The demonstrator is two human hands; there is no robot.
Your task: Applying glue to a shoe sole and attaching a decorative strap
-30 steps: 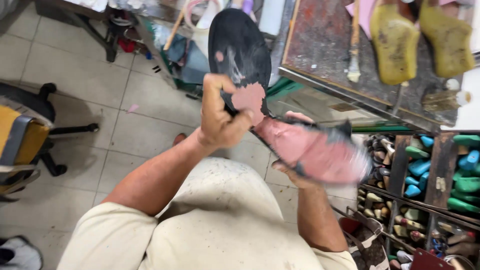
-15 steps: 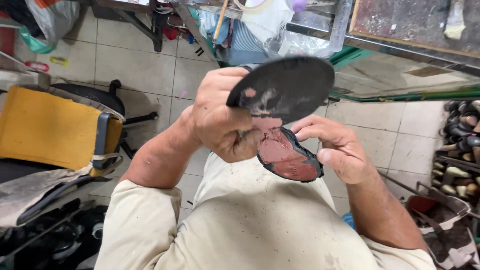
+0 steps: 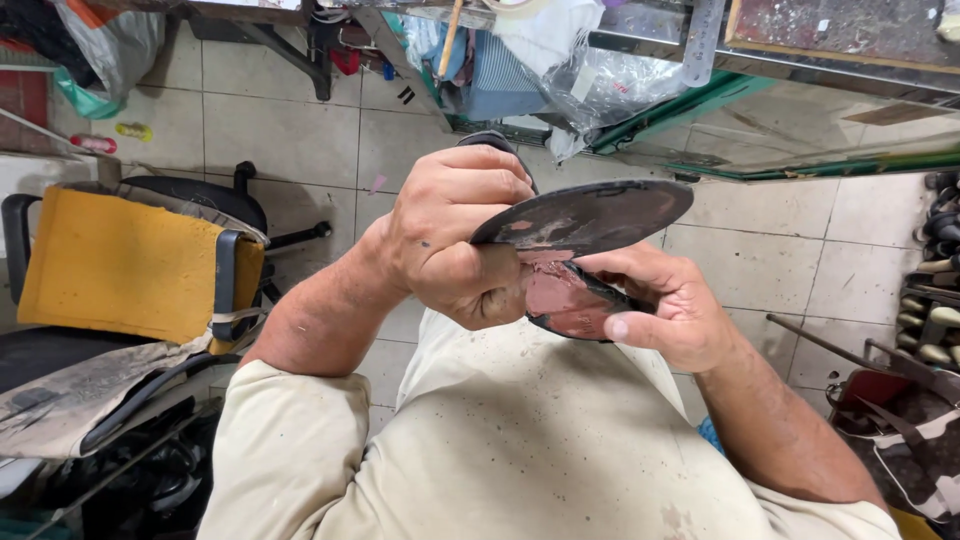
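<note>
Left hand [image 3: 455, 235] gripping peeled black sole [image 3: 590, 215]; right hand [image 3: 660, 310] clasping reddish shoe bottom [image 3: 565, 305], both closed.

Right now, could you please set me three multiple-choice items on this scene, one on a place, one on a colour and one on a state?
1. Where is the yellow cushion?
A. On a chair beside the left arm
B. On the workbench
C. On the person's lap

2. What colour is the inner face of the shoe sole?
A. Bright blue
B. Reddish pink
C. White

3. How do the dark outer layer and that sole stand?
A. Pressed flat together
B. Peeled apart at one end
C. Lying on the floor

Answers: 1 A, the cushion lies on the black chair's seat. 2 B, reddish pink residue covers it. 3 B, the left hand lifts the layer while the right hand holds the sole.
</note>
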